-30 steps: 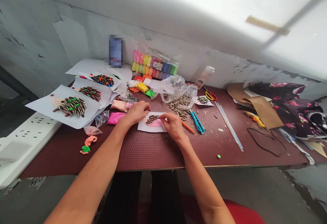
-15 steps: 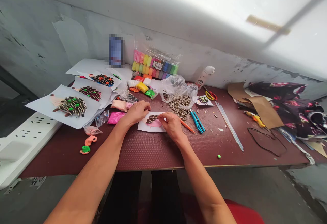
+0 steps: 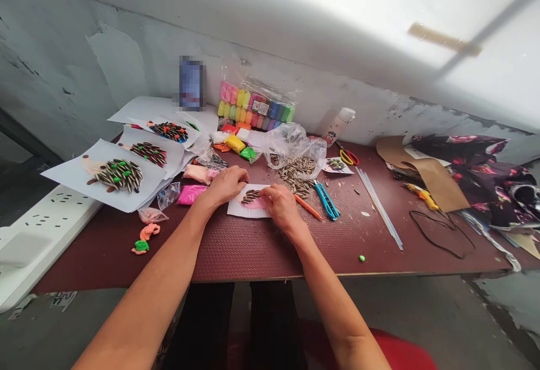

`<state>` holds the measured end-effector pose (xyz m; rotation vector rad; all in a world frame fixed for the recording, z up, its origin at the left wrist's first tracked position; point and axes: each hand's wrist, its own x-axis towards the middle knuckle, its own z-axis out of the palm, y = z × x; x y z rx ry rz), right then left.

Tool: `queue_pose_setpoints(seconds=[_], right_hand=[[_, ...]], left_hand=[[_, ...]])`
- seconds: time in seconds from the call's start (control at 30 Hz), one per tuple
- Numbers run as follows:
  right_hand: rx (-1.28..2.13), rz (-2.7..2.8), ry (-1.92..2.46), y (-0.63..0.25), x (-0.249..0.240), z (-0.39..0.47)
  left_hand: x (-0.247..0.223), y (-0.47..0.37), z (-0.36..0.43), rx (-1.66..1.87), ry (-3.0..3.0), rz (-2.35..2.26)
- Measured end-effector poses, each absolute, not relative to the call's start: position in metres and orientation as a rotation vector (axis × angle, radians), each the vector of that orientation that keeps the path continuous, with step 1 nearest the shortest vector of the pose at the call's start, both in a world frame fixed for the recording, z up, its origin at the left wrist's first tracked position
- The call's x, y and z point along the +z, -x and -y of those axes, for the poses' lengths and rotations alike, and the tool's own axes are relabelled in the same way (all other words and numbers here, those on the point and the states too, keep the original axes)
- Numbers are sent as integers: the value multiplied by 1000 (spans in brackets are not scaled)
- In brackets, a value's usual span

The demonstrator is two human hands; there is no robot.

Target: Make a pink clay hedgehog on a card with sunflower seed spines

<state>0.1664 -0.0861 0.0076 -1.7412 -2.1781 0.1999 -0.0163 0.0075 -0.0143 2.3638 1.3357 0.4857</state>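
A small white paper card (image 3: 240, 211) lies on the table in front of me. On it is a patch of pink clay (image 3: 252, 204) with dark striped sunflower seeds (image 3: 252, 195) set into it in rows. My left hand (image 3: 228, 184) rests at the card's upper left edge, fingers curled together; what they hold, if anything, is hidden. Over the right side of the card, my right hand (image 3: 280, 204) pinches a sunflower seed against the clay, the seed mostly covered by the fingertips. Behind the card a heap of loose seeds (image 3: 297, 173) spills from a clear plastic bag (image 3: 291, 139).
Right of the card lie an orange tool (image 3: 309, 208), a blue cutter (image 3: 326, 200), scissors (image 3: 348, 156), clear sticks (image 3: 379, 207) and a yellow glue gun (image 3: 423, 196). Finished hedgehog pictures (image 3: 120, 175), clay packets (image 3: 192, 194) and a power strip (image 3: 54, 212) are at left.
My right hand has shifted very slightly at the seeds, its fingers lower over the pink clay. My left hand and the card stay in place.
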Motion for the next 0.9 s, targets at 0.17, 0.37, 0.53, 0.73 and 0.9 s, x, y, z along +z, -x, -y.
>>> queue_pose_setpoints(seconds=[0.17, 0.37, 0.53, 0.73, 0.9], right_hand=[[139, 2226, 1797, -163, 8, 84], [139, 2203, 1788, -164, 9, 88], [159, 2049, 1770, -172, 11, 92], [-39, 1786, 2045, -198, 8, 86], [-138, 1699, 2131, -221, -1, 77]], left_hand=[[-15, 16, -8, 490, -2364, -1332], [-12, 16, -7, 466, -2354, -1343], [-13, 17, -8, 462, -2350, -1325], [-14, 17, -9, 452, -2356, -1334], [-16, 16, -10, 456, -2357, -1340]])
